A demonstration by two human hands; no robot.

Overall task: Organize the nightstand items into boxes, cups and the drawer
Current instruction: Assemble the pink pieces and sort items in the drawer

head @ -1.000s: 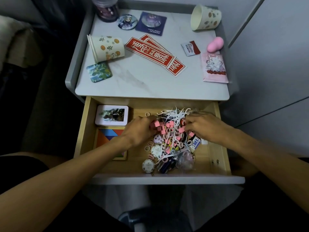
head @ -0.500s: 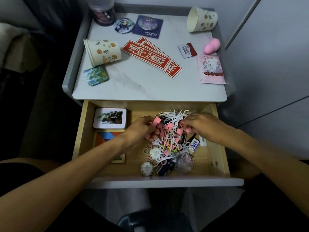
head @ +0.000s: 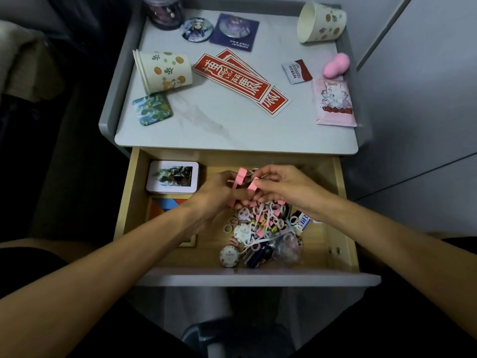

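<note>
The wooden drawer (head: 338, 192) is pulled out below the nightstand top (head: 232, 130). In it lies a pile of small items (head: 260, 228): pink clips, white loops, round badges. My left hand (head: 216, 195) and my right hand (head: 281, 184) meet above the pile's far end, both curled round a bunch of pink clips (head: 241, 177) lifted off the heap. Two paper cups lie on their sides on the top, one at the left (head: 162, 71) and one at the back right (head: 320, 21).
A white tin box (head: 173, 177) and a coloured tangram puzzle (head: 165, 205) sit at the drawer's left. On the top lie red strips (head: 232, 76), a green square badge (head: 152, 112), a round badge (head: 196, 29), a pink packet (head: 335, 102), a pink sponge (head: 335, 65) and a jar (head: 162, 11).
Both hands have risen from the pile and drawn together toward the drawer's back, lifting a bunch of pink clips with them.
</note>
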